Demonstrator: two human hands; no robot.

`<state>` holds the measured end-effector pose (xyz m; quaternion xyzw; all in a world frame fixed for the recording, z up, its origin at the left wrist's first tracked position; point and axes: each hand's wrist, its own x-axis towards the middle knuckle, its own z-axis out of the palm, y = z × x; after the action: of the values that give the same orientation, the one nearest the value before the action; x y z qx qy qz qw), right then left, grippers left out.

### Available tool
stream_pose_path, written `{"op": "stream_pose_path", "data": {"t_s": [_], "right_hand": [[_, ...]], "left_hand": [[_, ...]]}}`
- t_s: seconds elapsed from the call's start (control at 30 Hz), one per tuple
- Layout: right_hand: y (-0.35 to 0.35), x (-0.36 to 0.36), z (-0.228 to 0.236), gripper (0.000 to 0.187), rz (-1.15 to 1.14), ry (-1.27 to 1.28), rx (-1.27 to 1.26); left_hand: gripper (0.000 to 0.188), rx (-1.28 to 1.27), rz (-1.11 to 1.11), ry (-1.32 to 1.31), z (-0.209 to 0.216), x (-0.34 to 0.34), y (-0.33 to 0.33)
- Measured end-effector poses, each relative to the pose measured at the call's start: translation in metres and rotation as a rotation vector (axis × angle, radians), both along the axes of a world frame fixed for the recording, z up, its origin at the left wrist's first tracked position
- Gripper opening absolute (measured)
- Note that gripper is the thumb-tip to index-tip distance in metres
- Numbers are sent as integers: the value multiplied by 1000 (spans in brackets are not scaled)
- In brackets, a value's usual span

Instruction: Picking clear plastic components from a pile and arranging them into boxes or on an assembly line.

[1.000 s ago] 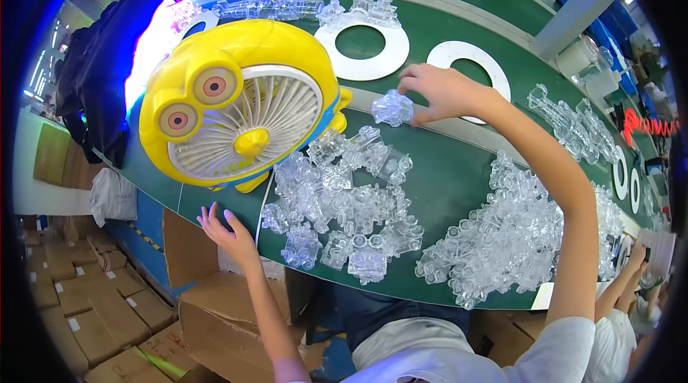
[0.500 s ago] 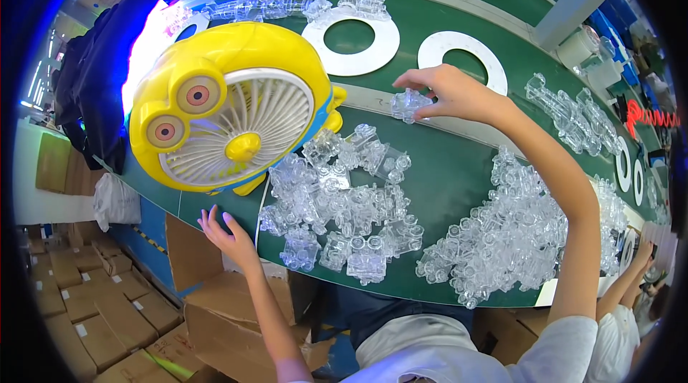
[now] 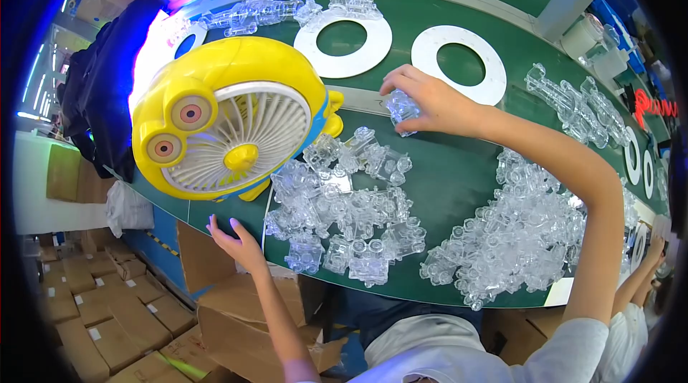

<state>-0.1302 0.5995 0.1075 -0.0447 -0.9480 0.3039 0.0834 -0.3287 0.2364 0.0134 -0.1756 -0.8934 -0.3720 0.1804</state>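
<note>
My right hand [image 3: 433, 103] is closed around a small clear plastic part [image 3: 403, 111], held over the green table beyond a loose group of similar parts [image 3: 344, 204]. Near the table's front edge, my left hand [image 3: 240, 245] has its fingers apart and holds nothing. Just beyond it stands a yellow cartoon-shaped fan [image 3: 229, 118] with two round eyes and a white grille. A larger heap of clear plastic parts [image 3: 509, 240] lies to the right, partly behind my right forearm.
White flat rings [image 3: 459, 64] lie along the table's far side. More clear parts [image 3: 573, 107] sit at the far right, others [image 3: 251, 14] behind the fan. An open cardboard box [image 3: 251, 297] stands below the front edge. Another person's arm [image 3: 648, 261] shows at right.
My right hand has shifted slightly left with the clear part, which is now turned differently in the fingers. My left hand stays open by the table edge. The whole view has shifted a little.
</note>
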Motion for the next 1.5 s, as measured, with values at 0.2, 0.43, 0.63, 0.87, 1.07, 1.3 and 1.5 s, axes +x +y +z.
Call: {"op": "stream_pose_path", "data": {"t_s": [0.2,0.43,0.63,0.87,1.07,1.3,1.5], "right_hand": [[10,-7,9,38,-158,-110,-14],[50,-127,26,43,-196,261,132],[54,-209,-18,44,-57,212,129],[49,-232,-31,44,-50,160,193],[44,-245,-28,40,-97,88,267],[46,-235,-31,38,18,154,276],[35,-232,-26,40,-65,125,293]], "left_hand": [[41,-2,-8,0,2,-2,0],[42,-10,-27,-52,1,-2,-5],[40,-57,-19,-22,-4,0,-1],[39,-82,3,-11,-6,-8,-6],[39,-85,5,-16,0,-8,-2],[40,-68,-13,-62,-3,-3,-2],[39,-79,-24,-30,1,1,-5]]}}
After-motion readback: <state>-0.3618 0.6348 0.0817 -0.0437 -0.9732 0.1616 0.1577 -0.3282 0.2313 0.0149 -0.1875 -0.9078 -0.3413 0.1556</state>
